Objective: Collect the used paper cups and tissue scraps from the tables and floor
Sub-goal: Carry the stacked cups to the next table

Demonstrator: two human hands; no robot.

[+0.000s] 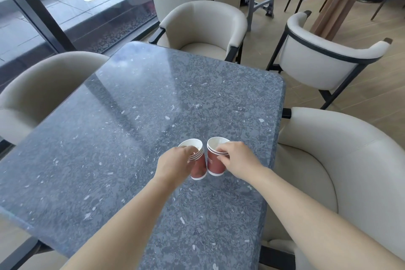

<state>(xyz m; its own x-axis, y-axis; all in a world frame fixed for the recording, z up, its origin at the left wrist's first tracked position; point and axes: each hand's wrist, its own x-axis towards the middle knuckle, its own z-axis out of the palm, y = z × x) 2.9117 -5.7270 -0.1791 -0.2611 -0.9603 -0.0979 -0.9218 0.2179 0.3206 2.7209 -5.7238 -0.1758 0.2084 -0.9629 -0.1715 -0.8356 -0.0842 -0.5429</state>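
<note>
Cups (215, 165) near right edge of table (109, 138)

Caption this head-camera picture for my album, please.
Left hand grips the left cup stack, right hand the right cup stack, at a grey speckled table among cream armchairs.

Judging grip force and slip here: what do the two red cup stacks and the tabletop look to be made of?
The left cup stack and right cup stack: probably thin paper, matte red walls, white insides, rolled white rims nested. The tabletop: looks like polished stone or terrazzo-like composite, grey with pale flecks; glossy, mirroring the window frame. A laminate imitation cannot be ruled out.
</note>
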